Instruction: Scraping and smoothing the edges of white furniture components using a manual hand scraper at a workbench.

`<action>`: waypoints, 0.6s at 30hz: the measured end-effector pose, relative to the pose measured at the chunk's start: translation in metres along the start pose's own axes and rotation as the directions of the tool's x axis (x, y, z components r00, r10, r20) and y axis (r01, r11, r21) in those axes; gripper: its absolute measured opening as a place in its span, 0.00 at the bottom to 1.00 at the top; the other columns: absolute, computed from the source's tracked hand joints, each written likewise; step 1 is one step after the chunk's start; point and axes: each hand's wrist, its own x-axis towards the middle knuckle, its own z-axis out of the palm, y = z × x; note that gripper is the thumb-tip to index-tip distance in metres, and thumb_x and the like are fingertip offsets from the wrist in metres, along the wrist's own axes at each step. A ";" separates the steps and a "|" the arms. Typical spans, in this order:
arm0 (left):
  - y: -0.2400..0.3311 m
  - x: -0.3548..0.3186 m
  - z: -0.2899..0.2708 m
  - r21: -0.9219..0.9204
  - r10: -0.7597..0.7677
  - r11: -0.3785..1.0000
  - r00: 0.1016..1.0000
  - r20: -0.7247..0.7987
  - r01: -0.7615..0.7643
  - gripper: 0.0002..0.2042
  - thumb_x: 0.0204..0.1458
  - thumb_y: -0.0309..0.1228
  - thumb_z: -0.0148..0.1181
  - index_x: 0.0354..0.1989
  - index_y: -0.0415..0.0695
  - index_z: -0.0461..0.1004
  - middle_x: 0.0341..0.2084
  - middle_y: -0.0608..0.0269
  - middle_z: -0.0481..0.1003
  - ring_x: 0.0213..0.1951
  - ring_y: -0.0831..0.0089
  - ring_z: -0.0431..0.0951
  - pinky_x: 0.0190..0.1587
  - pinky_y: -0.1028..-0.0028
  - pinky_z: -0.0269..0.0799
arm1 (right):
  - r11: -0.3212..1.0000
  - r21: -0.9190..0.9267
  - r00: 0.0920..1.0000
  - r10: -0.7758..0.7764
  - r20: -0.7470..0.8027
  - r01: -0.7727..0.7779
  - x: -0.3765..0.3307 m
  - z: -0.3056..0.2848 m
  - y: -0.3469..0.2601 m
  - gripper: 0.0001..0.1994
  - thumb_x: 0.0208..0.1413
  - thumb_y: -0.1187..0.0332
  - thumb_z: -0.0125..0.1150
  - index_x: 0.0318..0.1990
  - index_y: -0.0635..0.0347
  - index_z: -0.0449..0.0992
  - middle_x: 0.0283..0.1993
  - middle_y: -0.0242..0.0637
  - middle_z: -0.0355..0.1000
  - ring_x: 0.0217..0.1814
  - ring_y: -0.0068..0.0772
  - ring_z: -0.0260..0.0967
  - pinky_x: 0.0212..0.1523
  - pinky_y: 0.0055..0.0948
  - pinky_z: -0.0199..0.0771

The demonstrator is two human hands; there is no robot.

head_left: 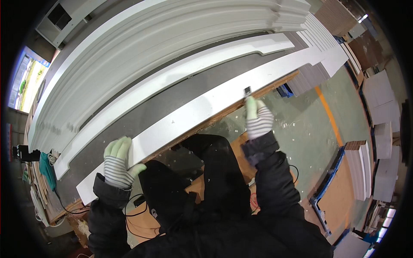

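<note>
A long white board (pixel 185 121) lies slantwise in front of me along the near edge of the workbench. My left hand (pixel 119 162), in a pale green glove with a grey-striped cuff, lies across its left part. The fingers reach over the far edge and the thumb sits by the near edge. My right hand (pixel 259 117), gloved alike, is closed at the board's near edge farther right. A small black-and-white piece (pixel 247 90) sticks up from its fingertips; its kind is not clear. Behind lies a second white board (pixel 172 90) with a stepped end.
A big stack of white shaped boards (pixel 142 51) fills the far side of the grey bench top (pixel 161 96). More panels (pixel 307 79) stand at right. A teal-handled corded tool (pixel 48 170) lies at left. Stacked panels (pixel 359 167) stand beyond the green floor (pixel 301 142).
</note>
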 end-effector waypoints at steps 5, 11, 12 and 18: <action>0.011 0.028 0.018 -0.093 0.087 0.992 0.996 -0.009 -0.088 0.37 0.33 0.41 0.75 0.54 0.38 0.69 0.49 0.47 0.71 0.50 0.47 0.69 0.53 0.55 0.66 | 0.976 -0.183 0.993 -0.121 0.013 0.121 -0.040 0.037 -0.016 0.20 0.62 0.52 0.52 0.35 0.62 0.77 0.23 0.43 0.74 0.23 0.34 0.72 0.27 0.33 0.71; 0.047 0.073 0.045 -0.162 0.073 0.984 0.997 -0.038 -0.079 0.39 0.30 0.36 0.76 0.56 0.38 0.68 0.52 0.46 0.69 0.51 0.47 0.69 0.55 0.57 0.66 | 0.977 -0.148 0.843 -0.054 0.535 0.156 -0.109 0.095 -0.052 0.19 0.64 0.52 0.46 0.42 0.58 0.76 0.31 0.54 0.75 0.35 0.55 0.75 0.38 0.43 0.75; 0.049 0.070 0.039 -0.261 0.023 0.965 1.000 0.003 -0.022 0.41 0.29 0.36 0.77 0.57 0.38 0.66 0.54 0.46 0.68 0.53 0.46 0.68 0.57 0.56 0.64 | 0.986 -0.048 0.821 -0.108 0.561 0.163 -0.103 0.089 -0.046 0.21 0.64 0.50 0.46 0.43 0.59 0.75 0.32 0.53 0.75 0.37 0.53 0.76 0.39 0.43 0.74; 0.014 0.012 0.007 -0.094 -0.076 0.992 0.997 0.024 0.078 0.41 0.27 0.36 0.78 0.55 0.38 0.67 0.53 0.48 0.69 0.52 0.46 0.68 0.55 0.55 0.64 | 0.991 -0.135 0.999 -0.030 -0.041 0.024 -0.021 0.028 0.003 0.23 0.63 0.50 0.50 0.30 0.64 0.75 0.17 0.38 0.68 0.19 0.31 0.65 0.24 0.35 0.67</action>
